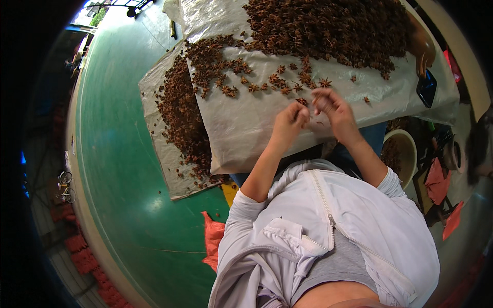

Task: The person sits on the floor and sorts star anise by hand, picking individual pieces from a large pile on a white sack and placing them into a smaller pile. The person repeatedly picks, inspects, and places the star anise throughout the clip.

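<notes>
My left hand is raised over the near side of a table covered with pale plastic sheeting, its fingers curled in. Close beside it, my right hand is blurred, with thumb and fingers bent towards the left. Whether either hand pinches something small cannot be made out. A star anise pod shows just beyond my left fingertips, and another whole star lies past my right hand. Loose pods are strewn in a band across the sheet. Behind them rises a large heap of star anise.
More star anise lies on a lower sheet over the green floor. A dark phone rests at the table's right, by a smooth brown shape I cannot identify. A pale bucket holding brown pieces stands below. Red plastic lies lower left.
</notes>
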A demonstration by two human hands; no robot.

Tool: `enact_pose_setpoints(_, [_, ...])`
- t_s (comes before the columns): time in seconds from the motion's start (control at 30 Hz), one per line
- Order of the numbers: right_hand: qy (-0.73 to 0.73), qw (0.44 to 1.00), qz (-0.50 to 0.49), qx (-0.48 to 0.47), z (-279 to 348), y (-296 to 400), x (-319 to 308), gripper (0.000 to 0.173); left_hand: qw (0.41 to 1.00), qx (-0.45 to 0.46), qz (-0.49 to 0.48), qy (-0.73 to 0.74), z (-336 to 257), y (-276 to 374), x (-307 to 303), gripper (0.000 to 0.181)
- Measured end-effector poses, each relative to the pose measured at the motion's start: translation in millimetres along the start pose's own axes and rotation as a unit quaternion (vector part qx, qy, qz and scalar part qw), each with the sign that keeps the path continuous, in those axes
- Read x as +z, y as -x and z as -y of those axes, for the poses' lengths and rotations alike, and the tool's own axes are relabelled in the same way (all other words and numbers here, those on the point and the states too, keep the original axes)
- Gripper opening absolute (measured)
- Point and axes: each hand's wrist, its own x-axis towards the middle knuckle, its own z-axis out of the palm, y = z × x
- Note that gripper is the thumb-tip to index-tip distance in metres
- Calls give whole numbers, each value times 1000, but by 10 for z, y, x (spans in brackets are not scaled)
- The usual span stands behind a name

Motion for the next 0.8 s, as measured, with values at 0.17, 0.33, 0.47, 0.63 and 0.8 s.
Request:
enact_pose_setpoints(0.17, [473, 829, -207, -215, 74, -575, -317, 37, 976, 16, 106, -190, -313, 300, 230, 9])
enact_pose_setpoints(0.33, [551, 825, -35, -118, -338, -859, -62, 35, 942, 183, -99, -264, -317, 7, 137, 12])
enact_pose_setpoints(0.47, [462, 876, -36, -136, -370, -802, -58, 27, 914, 238, -206, -257, -277, -235, -34, 14])
enact_pose_setpoints(0.63, [337, 932, -13, -133, -27, -466, -114, 22, 935, 202, -116, -267, -458, -333, 56, 13])
enact_pose_setpoints(0.8, [217, 970, 34, -100, 260, -90, -283, 17, 994, 4, 8, 110, -365, -310, 37, 16])
